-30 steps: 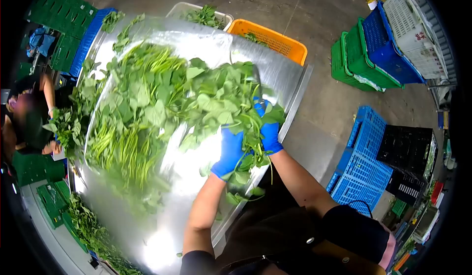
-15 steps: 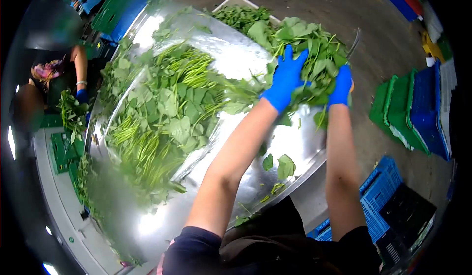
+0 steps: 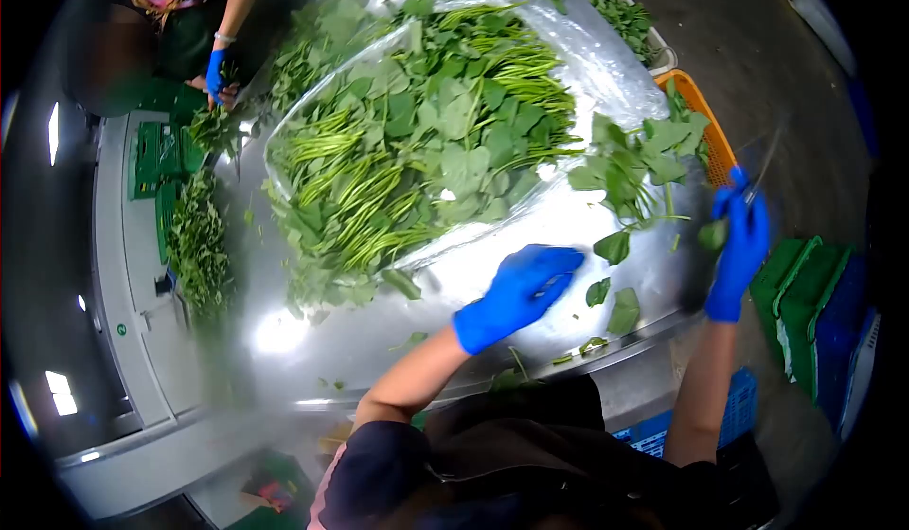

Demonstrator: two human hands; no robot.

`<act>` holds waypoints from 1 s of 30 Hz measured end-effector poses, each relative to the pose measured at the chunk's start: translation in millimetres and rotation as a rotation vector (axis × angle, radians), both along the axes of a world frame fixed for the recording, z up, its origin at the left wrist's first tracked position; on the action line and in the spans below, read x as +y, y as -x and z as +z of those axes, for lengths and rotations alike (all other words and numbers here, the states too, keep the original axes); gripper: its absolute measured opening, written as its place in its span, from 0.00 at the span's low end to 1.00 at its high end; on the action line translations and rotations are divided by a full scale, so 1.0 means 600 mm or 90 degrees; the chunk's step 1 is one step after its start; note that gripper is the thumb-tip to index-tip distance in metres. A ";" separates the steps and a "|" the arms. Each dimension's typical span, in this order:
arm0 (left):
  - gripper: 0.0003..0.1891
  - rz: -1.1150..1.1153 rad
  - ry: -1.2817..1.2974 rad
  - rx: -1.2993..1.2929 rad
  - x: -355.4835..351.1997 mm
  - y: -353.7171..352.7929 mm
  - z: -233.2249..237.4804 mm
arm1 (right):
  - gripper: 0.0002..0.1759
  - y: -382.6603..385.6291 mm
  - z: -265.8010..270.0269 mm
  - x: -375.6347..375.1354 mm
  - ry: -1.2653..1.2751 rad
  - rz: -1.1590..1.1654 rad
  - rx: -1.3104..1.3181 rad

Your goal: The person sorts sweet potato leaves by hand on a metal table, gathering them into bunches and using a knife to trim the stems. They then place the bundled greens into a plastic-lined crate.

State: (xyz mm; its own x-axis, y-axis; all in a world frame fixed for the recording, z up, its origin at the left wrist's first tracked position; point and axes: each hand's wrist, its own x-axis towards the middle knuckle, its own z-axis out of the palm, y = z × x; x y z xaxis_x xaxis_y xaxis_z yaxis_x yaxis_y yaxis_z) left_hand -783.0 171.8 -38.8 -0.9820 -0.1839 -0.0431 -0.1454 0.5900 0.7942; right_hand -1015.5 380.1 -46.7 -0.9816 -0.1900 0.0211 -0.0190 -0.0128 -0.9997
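Observation:
My left hand [image 3: 519, 295], in a blue glove, hovers low over the shiny metal table [image 3: 445, 345], empty, with its thumb apart from the loosely bent fingers. Out past the table's right edge, my blue-gloved right hand [image 3: 741, 251] is closed around a thin-bladed knife [image 3: 763, 162]; the blade is blurred and the handle hidden by the fingers. A single leaf [image 3: 712, 235] shows beside that hand. Between my hands and the orange basket lie loose leafy stems [image 3: 630, 170]. A big heap of leafy green bunches [image 3: 426, 142] rests on clear plastic wrap.
An orange basket [image 3: 705, 118] and a white crate [image 3: 665, 59] of greens stand beyond the table's right edge. Green crates [image 3: 805, 293] and a blue crate [image 3: 739, 407] are at the right. Across the table, a co-worker's gloved hand [image 3: 217, 75] holds greens.
The bunch of greens has left my hands. My left hand has pulled back toward me, and my right hand has moved beyond the table edge. The view has shifted, revealing the orange basket.

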 end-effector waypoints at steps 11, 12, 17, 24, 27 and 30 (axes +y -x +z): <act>0.47 0.381 0.358 0.032 -0.276 -0.268 0.091 | 0.21 -0.310 -0.058 -0.024 -0.549 0.444 0.276; 0.48 0.378 0.359 0.034 -0.293 -0.272 0.088 | 0.21 -0.316 -0.035 -0.039 -0.560 0.438 0.273; 0.48 0.327 0.335 0.044 -0.349 -0.268 0.071 | 0.17 -0.365 0.048 -0.166 -0.391 0.452 0.293; 0.50 0.279 0.398 0.001 -0.381 -0.278 0.069 | 0.30 -0.407 -0.049 -0.412 -0.284 0.426 0.417; 0.52 0.267 0.430 -0.010 -0.402 -0.280 0.063 | 0.43 -0.400 -0.028 -0.471 -0.345 0.414 0.477; 0.53 0.247 0.508 -0.042 -0.417 -0.264 0.071 | 0.54 -0.374 -0.024 -0.527 -0.393 0.455 0.559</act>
State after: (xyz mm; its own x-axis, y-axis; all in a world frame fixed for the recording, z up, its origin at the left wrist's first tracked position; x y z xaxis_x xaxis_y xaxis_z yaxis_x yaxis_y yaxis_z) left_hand -624.8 -78.6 3.9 -0.8447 -0.5021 0.1857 -0.4806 0.8640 0.1499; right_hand -791.0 63.8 -60.9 -0.3601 -0.8742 0.3257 -0.8506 0.1643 -0.4995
